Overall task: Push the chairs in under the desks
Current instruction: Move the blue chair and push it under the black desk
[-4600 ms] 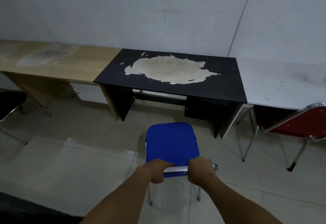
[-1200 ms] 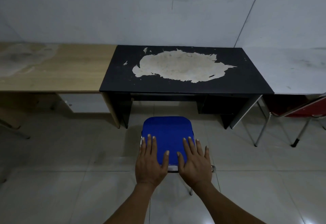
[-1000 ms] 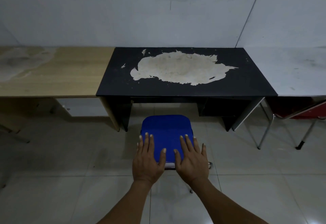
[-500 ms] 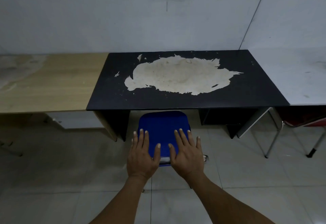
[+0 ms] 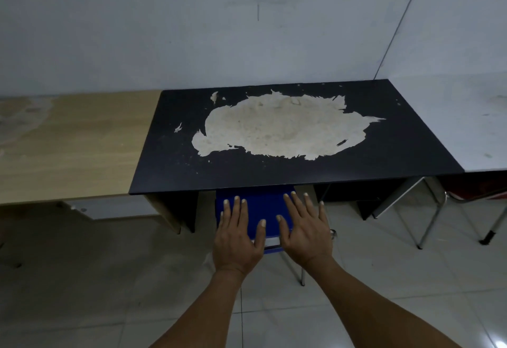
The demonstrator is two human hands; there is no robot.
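A blue padded chair [image 5: 264,205] with metal legs stands at the knee gap of the black desk [image 5: 411,153], whose top has a large worn pale patch. The chair's far part is hidden under the desk's front edge. My left hand [image 5: 237,234] lies flat on the near left of the blue pad, fingers spread. My right hand [image 5: 304,227] lies flat on the near right in the same way. Neither hand grips anything.
A light wooden desk [image 5: 68,144] adjoins the black one on the left and a white desk [image 5: 472,123] on the right. A red chair [image 5: 482,192] with chrome legs sits under the white desk. The floor is pale tile; a wall runs behind the desks.
The blue chair has slid forward until its far part is under the black desk. My hands went from gripping its near edge to lying flat on it, and I have moved closer.
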